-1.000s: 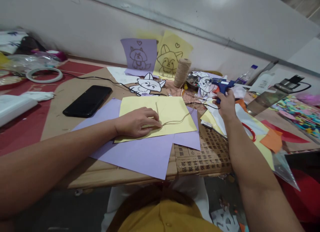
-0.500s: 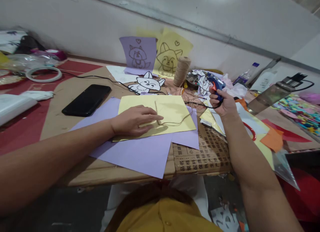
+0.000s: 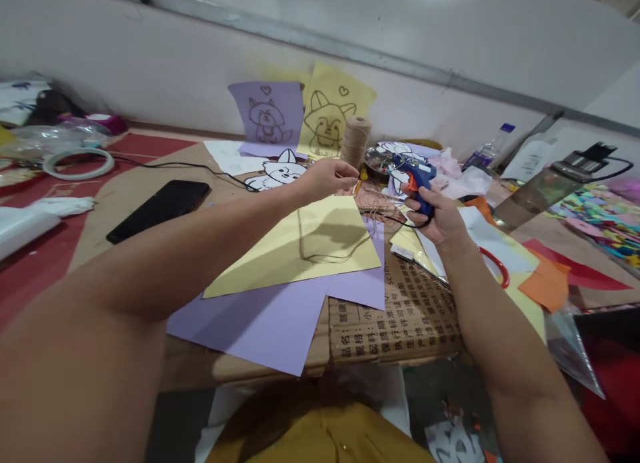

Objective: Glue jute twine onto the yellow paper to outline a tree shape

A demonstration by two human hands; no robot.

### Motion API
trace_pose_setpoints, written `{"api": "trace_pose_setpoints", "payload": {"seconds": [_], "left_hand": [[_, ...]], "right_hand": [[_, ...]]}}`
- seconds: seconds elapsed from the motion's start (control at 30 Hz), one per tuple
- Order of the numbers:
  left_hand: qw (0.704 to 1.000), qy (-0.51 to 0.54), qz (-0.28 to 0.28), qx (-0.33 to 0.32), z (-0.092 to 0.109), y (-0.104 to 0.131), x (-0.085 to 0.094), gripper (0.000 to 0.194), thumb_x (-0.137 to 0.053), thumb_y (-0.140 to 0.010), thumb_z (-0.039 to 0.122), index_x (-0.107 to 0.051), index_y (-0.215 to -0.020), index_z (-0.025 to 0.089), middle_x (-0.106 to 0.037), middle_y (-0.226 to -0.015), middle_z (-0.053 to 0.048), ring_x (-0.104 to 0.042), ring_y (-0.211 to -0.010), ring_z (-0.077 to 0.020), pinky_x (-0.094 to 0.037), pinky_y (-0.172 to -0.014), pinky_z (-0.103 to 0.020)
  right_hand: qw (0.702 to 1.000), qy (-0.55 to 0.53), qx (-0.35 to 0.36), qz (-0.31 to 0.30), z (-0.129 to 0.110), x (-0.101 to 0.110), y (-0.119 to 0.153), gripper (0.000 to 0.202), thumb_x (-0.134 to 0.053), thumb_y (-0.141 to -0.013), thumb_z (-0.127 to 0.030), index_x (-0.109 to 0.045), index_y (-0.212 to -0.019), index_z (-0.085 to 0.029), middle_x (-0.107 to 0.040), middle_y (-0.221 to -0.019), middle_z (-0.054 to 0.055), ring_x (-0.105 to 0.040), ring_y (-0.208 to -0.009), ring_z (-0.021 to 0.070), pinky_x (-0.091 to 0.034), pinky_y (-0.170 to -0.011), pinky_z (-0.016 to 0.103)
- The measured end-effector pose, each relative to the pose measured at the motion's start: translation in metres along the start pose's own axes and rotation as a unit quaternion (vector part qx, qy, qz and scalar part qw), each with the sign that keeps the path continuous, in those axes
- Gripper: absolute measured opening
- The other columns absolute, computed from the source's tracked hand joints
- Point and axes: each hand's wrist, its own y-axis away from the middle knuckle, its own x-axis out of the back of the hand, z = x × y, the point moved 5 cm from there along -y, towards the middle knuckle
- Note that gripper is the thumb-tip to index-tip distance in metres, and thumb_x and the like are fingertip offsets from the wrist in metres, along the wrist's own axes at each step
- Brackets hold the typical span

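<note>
My right hand [image 3: 440,216] grips a blue glue gun [image 3: 419,175] with an orange trigger. A black cord runs from near it to the left. My left hand [image 3: 329,180] is raised over the far edge of the yellow paper sheet [image 3: 280,256], in front of the twine spool [image 3: 356,142]. Its fingertips come together in a pinch; whether anything is between them is hidden. On the yellow sheet lies a length of brown twine [image 3: 330,258] bent into an angular line. Purple paper [image 3: 260,326] lies under the yellow sheet. A white fox cutout [image 3: 277,172] is partly behind my left hand.
Left of the papers lies a black phone [image 3: 160,210]. Purple and yellow drawings [image 3: 267,120] lean on the wall. A grey bottle [image 3: 540,193], orange scraps [image 3: 545,283] and red scissor handles [image 3: 503,266] are on the right. A white tape ring [image 3: 77,163] sits far left.
My left hand has lifted off the yellow sheet and moved forward and right, its fingers now pinched. The glue gun stays in my right hand, slightly lower and further left in view.
</note>
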Motion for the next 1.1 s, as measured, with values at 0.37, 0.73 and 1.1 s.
{"api": "trace_pose_setpoints", "payload": {"seconds": [0.37,0.73,1.1], "left_hand": [[0.988,-0.116,-0.099,-0.037,-0.026,0.099,0.022,0.016,-0.076,-0.088,0.032,-0.084,-0.089,0.019,-0.079,-0.079,-0.004,-0.066,-0.071,-0.0139,-0.046,-0.068,-0.027],[0.941,-0.21,-0.236,-0.119,0.003,0.121,-0.023,0.011,-0.071,-0.085,0.017,-0.081,-0.084,0.019,-0.076,-0.083,-0.004,-0.065,-0.072,-0.0156,-0.044,-0.069,-0.028],[0.99,-0.106,-0.083,-0.04,-0.042,0.125,0.003,0.012,-0.075,-0.088,0.026,-0.08,-0.082,0.017,-0.075,-0.067,0.0,-0.061,-0.059,-0.0113,-0.042,-0.062,-0.025]], "right_hand": [[0.988,0.133,0.031,-0.067,-0.004,-0.043,0.03,0.04,-0.088,-0.071,-0.023,-0.064,-0.103,-0.029,-0.071,-0.088,-0.001,-0.054,-0.061,0.0094,-0.032,-0.039,0.015],[0.984,0.156,0.031,-0.075,0.002,-0.049,0.038,0.039,-0.09,-0.071,-0.024,-0.065,-0.101,-0.029,-0.073,-0.09,0.001,-0.053,-0.06,0.0113,-0.028,-0.04,0.019],[0.945,0.279,0.015,-0.173,0.022,-0.059,0.054,0.037,-0.092,-0.082,-0.037,-0.076,-0.114,-0.027,-0.08,-0.094,0.002,-0.061,-0.06,0.0124,-0.048,-0.046,0.024]]}}
